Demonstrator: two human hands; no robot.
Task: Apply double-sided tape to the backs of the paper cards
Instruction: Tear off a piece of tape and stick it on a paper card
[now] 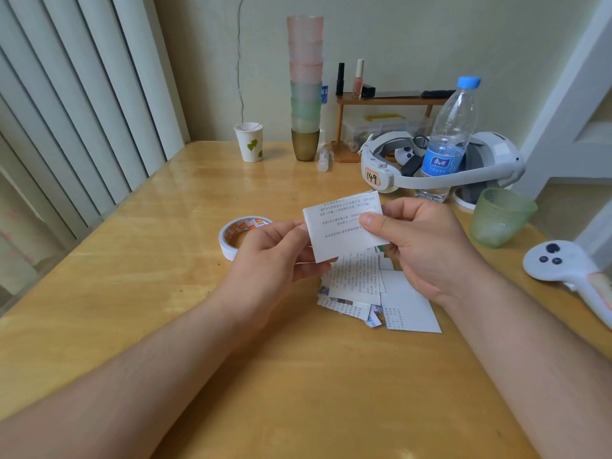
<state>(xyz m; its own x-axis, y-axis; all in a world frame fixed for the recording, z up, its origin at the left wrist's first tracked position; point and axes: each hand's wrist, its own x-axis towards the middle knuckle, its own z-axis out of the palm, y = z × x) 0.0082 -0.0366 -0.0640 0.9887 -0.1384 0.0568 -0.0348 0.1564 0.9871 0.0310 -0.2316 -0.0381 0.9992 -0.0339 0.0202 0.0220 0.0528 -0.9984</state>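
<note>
You hold one paper card (pixel 344 226) above the counter (pixel 165 293), both hands on it. Your left hand (pixel 271 256) pinches its 8 o'clock corner, fingers curled beneath; your right hand (pixel 427 246) grips its 3 o'clock edge, thumb pressed across the printed face. The pile of cards (pixel 374 293) lies on the counter just under your hands. The roll of double-sided tape (pixel 236 235) sits at 9 o'clock of the held card, touching your left hand.
</note>
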